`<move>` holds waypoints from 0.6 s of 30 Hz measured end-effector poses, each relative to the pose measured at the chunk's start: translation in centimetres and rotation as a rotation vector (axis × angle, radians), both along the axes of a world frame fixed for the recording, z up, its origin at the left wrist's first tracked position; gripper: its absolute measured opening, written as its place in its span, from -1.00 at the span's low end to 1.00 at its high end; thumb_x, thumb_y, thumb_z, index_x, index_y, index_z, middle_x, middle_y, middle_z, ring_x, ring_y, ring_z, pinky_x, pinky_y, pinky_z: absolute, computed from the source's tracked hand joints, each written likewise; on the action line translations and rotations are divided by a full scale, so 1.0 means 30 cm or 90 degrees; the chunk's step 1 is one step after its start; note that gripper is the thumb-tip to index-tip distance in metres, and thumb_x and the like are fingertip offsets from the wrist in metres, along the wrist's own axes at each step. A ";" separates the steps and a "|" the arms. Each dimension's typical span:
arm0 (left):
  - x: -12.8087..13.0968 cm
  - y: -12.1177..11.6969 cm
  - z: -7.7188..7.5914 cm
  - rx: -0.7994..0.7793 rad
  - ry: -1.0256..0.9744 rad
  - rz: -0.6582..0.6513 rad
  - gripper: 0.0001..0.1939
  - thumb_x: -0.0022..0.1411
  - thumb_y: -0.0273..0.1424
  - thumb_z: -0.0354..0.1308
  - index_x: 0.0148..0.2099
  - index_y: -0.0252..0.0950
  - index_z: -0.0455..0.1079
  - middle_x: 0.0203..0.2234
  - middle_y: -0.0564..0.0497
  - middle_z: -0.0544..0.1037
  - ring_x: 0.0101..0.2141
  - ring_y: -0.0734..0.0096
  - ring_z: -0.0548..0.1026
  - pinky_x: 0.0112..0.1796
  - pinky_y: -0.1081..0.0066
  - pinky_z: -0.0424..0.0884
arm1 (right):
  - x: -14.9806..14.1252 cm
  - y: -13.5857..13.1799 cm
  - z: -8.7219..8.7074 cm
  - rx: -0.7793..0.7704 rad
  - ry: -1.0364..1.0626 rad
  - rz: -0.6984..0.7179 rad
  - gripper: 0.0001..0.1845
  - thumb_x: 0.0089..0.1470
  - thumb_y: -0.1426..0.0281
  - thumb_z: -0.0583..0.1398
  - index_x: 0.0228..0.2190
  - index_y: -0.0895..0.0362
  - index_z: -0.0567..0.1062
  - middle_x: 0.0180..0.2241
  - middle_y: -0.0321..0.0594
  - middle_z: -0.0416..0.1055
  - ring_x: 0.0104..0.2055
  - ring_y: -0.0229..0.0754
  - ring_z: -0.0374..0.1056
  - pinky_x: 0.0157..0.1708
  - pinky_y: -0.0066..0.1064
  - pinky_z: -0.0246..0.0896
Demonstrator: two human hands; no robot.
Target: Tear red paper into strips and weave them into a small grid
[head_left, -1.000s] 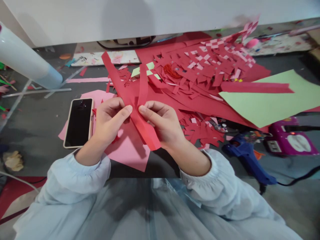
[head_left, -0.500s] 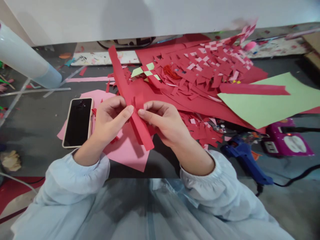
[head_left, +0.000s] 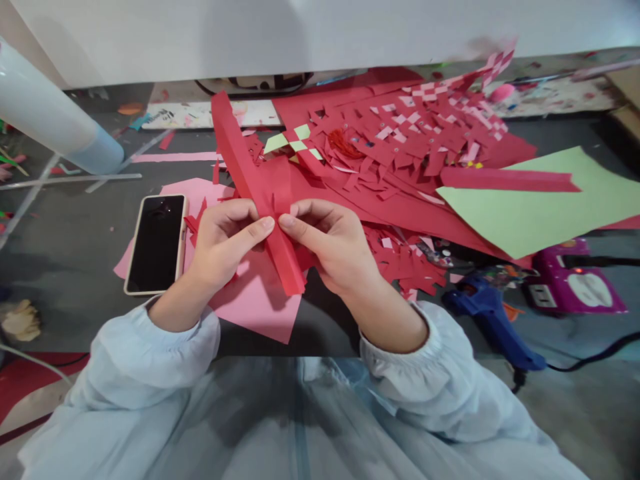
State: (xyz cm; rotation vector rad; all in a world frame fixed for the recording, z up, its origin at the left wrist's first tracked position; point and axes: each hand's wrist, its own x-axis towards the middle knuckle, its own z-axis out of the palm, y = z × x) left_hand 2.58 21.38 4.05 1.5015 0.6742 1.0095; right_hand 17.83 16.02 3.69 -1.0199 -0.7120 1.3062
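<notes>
Both hands pinch red paper strips above the table. A long folded red paper strip (head_left: 234,152) runs slantwise from upper left to lower right, and a shorter red strip (head_left: 283,190) crosses it at the middle. My left hand (head_left: 223,240) is closed on the long strip, its thumb pressing near the crossing. With thumb and finger my right hand (head_left: 330,247) pinches the strips just right of there; the fingers beneath are hidden. Under the strips lies a pink paper sheet (head_left: 260,313). A phone (head_left: 156,243) rests left of my left hand.
Red paper scraps (head_left: 360,160) heap up behind my hands, beside a woven green-and-red piece (head_left: 295,141). At right lie a pale green sheet (head_left: 545,217), a blue glue gun (head_left: 500,323) and a purple power box (head_left: 575,280). A white cylinder (head_left: 55,113) leans in at left.
The long strip's folded sides have opened up somewhat, and its lower end has lifted slightly. My left thumb has shifted right, closer to my right thumb, at the crossing.
</notes>
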 end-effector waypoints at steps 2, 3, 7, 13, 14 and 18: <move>0.001 0.001 -0.004 0.007 -0.009 0.007 -0.69 0.20 -0.28 0.35 -0.52 -0.29 0.44 -0.64 0.10 0.38 -0.62 0.57 0.29 -0.59 0.49 0.16 | -0.007 -0.002 -0.001 0.004 0.007 -0.017 -0.66 -0.23 0.18 0.52 -0.51 0.09 0.56 -0.56 -0.41 0.43 -0.53 -0.41 0.27 -0.50 -0.54 0.27; 0.001 0.001 -0.005 0.011 -0.010 0.011 -0.69 0.20 -0.28 0.36 -0.51 -0.29 0.44 -0.64 0.10 0.38 -0.61 0.58 0.29 -0.59 0.49 0.16 | -0.010 -0.004 0.000 0.005 0.012 -0.021 -0.67 -0.21 0.19 0.51 -0.51 0.09 0.56 -0.57 -0.41 0.42 -0.54 -0.42 0.25 -0.52 -0.55 0.24; 0.002 0.003 -0.002 0.031 -0.002 0.030 -0.67 0.17 -0.24 0.39 -0.52 -0.29 0.44 -0.63 0.11 0.37 -0.60 0.58 0.28 -0.57 0.49 0.17 | -0.005 -0.007 0.014 -0.009 0.036 -0.005 -0.70 -0.18 0.21 0.51 -0.53 0.10 0.57 -0.60 -0.43 0.41 -0.61 -0.46 0.16 -0.57 -0.56 0.19; 0.005 0.006 0.013 0.051 0.026 0.057 -0.57 0.14 -0.14 0.41 -0.57 -0.28 0.37 -0.67 0.11 0.33 -0.63 0.57 0.25 -0.60 0.48 0.17 | 0.017 -0.005 0.027 -0.047 0.024 0.056 -0.63 -0.30 0.18 0.54 -0.54 0.13 0.57 -0.59 -0.41 0.42 -0.60 -0.46 0.16 -0.54 -0.53 0.23; 0.006 0.006 0.014 0.053 0.030 0.058 -0.56 0.13 -0.13 0.41 -0.57 -0.28 0.36 -0.68 0.12 0.32 -0.63 0.57 0.25 -0.60 0.47 0.17 | 0.017 -0.005 0.025 -0.051 0.022 0.053 -0.62 -0.29 0.17 0.54 -0.54 0.13 0.56 -0.59 -0.41 0.42 -0.60 -0.45 0.17 -0.55 -0.53 0.23; 0.007 0.005 0.008 0.061 0.044 0.066 -0.58 0.17 -0.13 0.38 -0.55 -0.27 0.37 -0.66 0.12 0.32 -0.63 0.57 0.23 -0.60 0.46 0.15 | 0.009 -0.007 0.014 -0.040 0.023 0.044 -0.63 -0.24 0.16 0.52 -0.51 0.12 0.56 -0.58 -0.42 0.41 -0.60 -0.45 0.18 -0.55 -0.54 0.21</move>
